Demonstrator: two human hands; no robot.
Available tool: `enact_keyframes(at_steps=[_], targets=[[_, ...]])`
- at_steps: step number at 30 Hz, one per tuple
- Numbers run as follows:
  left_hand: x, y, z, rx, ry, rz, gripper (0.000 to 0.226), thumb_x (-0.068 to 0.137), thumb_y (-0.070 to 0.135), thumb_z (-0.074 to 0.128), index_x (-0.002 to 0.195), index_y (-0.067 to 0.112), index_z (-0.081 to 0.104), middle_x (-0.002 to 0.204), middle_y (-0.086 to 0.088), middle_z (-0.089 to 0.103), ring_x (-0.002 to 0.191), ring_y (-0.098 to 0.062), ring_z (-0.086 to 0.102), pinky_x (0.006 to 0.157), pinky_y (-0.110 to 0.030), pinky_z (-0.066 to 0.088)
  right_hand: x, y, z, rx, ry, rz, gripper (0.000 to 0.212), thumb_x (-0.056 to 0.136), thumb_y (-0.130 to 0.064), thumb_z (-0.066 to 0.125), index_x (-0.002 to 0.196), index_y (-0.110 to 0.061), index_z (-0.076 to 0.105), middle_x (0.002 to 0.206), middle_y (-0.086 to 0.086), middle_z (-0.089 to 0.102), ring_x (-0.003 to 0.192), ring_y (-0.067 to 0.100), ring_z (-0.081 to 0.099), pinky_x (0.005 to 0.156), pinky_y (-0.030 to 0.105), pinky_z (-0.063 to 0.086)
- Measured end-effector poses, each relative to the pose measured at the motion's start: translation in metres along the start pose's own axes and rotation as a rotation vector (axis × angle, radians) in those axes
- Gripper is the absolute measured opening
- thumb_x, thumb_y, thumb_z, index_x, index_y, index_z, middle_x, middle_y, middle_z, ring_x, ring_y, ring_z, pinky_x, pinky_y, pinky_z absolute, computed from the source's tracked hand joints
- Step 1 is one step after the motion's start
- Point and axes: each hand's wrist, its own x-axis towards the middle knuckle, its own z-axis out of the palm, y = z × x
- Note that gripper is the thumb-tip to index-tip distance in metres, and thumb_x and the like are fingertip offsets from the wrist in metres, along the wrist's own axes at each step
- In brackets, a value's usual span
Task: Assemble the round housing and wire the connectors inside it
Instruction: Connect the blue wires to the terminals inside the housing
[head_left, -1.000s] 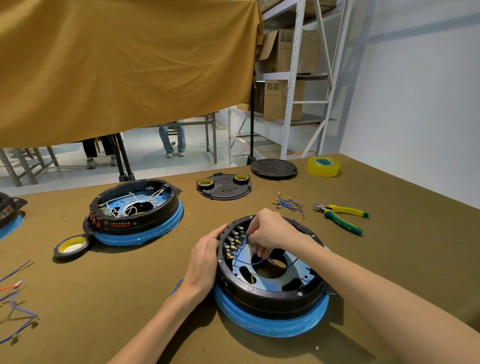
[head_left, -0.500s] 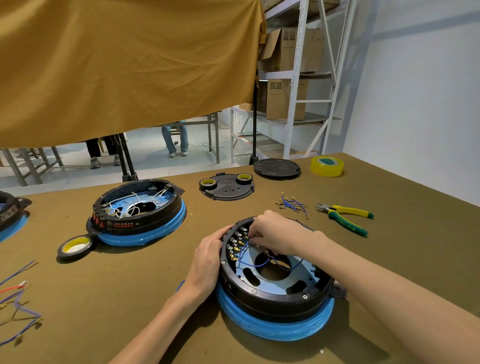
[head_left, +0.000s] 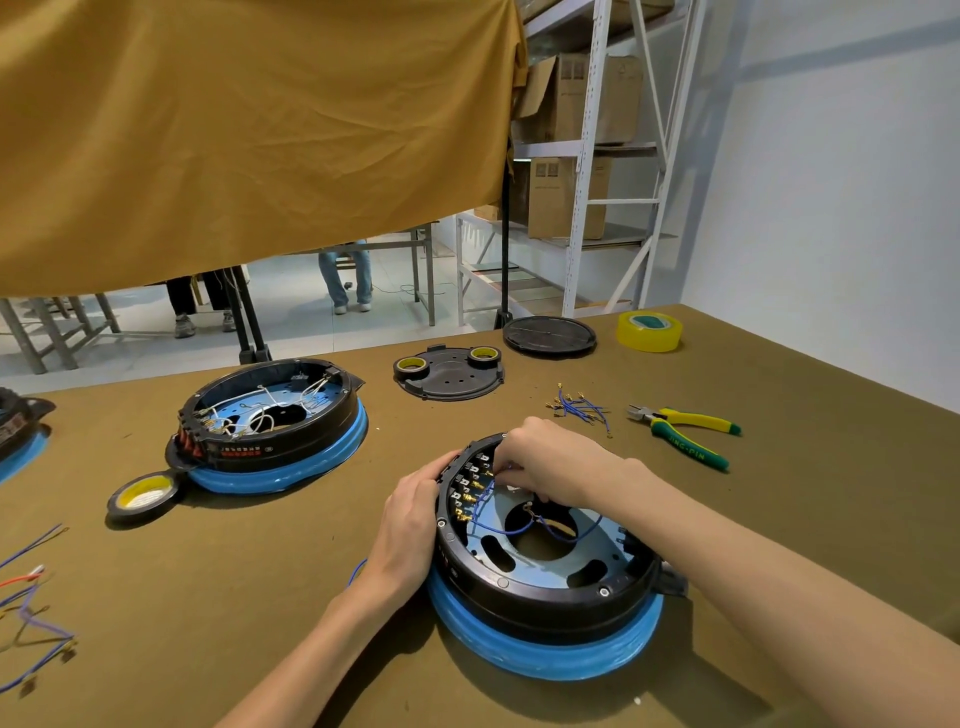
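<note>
Steadying round black housing (head_left: 540, 577), left hand (head_left: 410, 525), right hand (head_left: 550, 462) pinching thin blue wire (head_left: 485, 499)

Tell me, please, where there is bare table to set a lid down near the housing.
Bare cloth lies right of the housing, below the pliers, and between the black tape and the left hand. It is crowded behind: loose wires and a plate.

Round black housing (head_left: 540, 582) lies flat on its blue base, blue wires (head_left: 511, 527) looped inside.

Right hand's fingertips (head_left: 506, 467) — hidden among wires (head_left: 498, 525).
</note>
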Motion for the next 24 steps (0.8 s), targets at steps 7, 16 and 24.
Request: enact_keyframes(at_steps=[7,16,24], targets=[[-0.004,0.006,-0.001,0.008,-0.009,0.018,0.065,0.094,0.046,0.026,0.147,0.019,0.053,0.143,0.001,0.061,0.136,-0.016,0.051,0.117,-0.050,0.038,-0.020,-0.019,0.007,0.124,0.100,0.025,0.019,0.102,-0.031,0.058,0.107,-0.019,0.073,0.093,-0.003,0.071,0.083,0.019,0.066,0.073,0.036,0.055],[-0.013,0.002,0.000,-0.085,0.207,0.027,0.033,0.101,0.006,0.050,0.127,0.008,0.070,0.109,0.003,0.078,0.101,-0.009,0.073,0.089,-0.035,0.061,-0.023,-0.045,0.022,0.106,0.133,0.009,0.024,0.092,-0.039,0.068,0.112,-0.027,0.072,0.104,0.000,0.072,0.097,0.022,0.066,0.079,0.033,0.053],[-0.016,0.004,-0.001,-0.125,0.186,0.028,0.032,0.101,0.004,0.051,0.126,0.009,0.071,0.104,0.007,0.079,0.098,-0.009,0.074,0.077,-0.020,0.059,-0.024,-0.038,0.039,0.348,0.206,0.080,0.011,0.094,-0.028,0.070,0.099,-0.022,0.078,0.074,-0.016,0.056,0.065,0.003,0.052,0.058,0.020,0.039]])
